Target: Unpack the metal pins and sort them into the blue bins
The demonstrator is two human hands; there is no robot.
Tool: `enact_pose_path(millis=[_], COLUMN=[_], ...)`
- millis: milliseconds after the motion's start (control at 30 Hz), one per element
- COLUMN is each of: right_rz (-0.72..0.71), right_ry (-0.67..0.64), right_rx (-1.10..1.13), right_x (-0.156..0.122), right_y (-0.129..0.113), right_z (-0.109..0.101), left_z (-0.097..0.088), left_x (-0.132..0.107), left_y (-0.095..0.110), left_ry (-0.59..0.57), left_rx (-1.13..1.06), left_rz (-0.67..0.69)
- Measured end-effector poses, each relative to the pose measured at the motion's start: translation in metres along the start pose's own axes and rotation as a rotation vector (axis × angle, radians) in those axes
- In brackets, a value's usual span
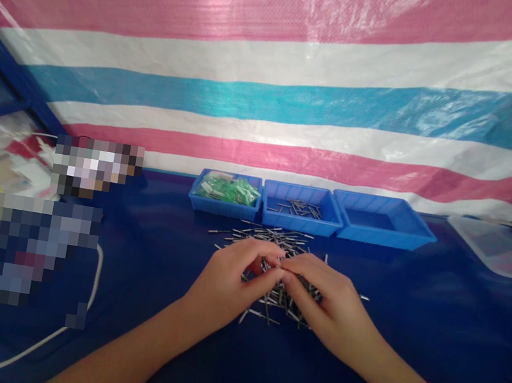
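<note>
My left hand (pixel 236 274) and my right hand (pixel 334 298) meet at the fingertips, both closed in a pinch. Whatever lies between the fingertips is too small and covered to name. Right below them spreads a loose pile of thin metal blind rivets (pixel 274 297), partly hidden by my hands. Just beyond the pile, the middle blue tray (pixel 302 225) contains several more of these rivets (pixel 302 209). The left blue tray (pixel 223 208) is filled with green-and-clear plastic packets (pixel 232 189).
A third blue tray (pixel 385 238) stands at the right of the row, with a translucent plastic lid or tray (pixel 494 249) farther right. White cables (pixel 96 283) loop over the dark blue table (pixel 207 378) at left, near blurred-out items. A striped sheet (pixel 269 106) hangs behind.
</note>
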State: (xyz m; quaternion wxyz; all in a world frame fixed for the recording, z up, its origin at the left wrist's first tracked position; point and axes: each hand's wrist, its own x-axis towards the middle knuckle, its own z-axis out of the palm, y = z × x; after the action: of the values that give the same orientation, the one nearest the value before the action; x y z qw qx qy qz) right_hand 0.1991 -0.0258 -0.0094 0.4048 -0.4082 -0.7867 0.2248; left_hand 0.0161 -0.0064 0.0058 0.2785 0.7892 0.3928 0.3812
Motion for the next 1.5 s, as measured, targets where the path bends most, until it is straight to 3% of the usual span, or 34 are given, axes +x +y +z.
enact_pose_path(millis=[133, 400, 567, 767, 933, 1033, 1167, 1267, 1367, 1500], right_rz=[0.101, 0.258, 0.263, 0.189, -0.020, -0.150, -0.152, -0.081, 0.039, 0.105], right_ry=[0.002, -0.023, 0.065, 0.156, 0.197, 0.170, 0.095, 0.105, 0.248, 0.356], right_rx=[0.079, 0.183, 0.162, 0.102, -0.057, -0.196, -0.255, -0.241, -0.282, -0.505], right_x=[0.000, 0.001, 0.000, -0.001, -0.001, -0.001, 0.000, 0.008, 0.026, 0.057], right_y=[-0.001, -0.001, 0.003, 0.000, -0.003, -0.004, -0.008, -0.005, 0.010, 0.042], right_z=[0.002, 0.004, 0.007, 0.008, 0.002, -0.002, -0.008, -0.015, -0.027, -0.041], left_z=[0.003, 0.001, 0.004, 0.004, 0.003, 0.002, 0.002, 0.000, -0.005, -0.015], left_x=[0.001, 0.000, 0.001, 0.002, 0.002, 0.002, 0.002, 0.002, 0.004, 0.010], left_y=[0.002, 0.001, -0.004, -0.008, -0.008, -0.007, -0.004, -0.003, -0.007, -0.020], left_ry=[0.037, 0.004, -0.013, -0.052, -0.141, -0.205, -0.275, -0.202, -0.099, -0.081], left_rx=[-0.105, -0.176, -0.146, -0.135, -0.133, -0.135, -0.115, -0.061, 0.029, 0.216], left_rz=[-0.122, -0.077, -0.100, -0.098, -0.039, -0.019, -0.008, -0.058, -0.123, -0.066])
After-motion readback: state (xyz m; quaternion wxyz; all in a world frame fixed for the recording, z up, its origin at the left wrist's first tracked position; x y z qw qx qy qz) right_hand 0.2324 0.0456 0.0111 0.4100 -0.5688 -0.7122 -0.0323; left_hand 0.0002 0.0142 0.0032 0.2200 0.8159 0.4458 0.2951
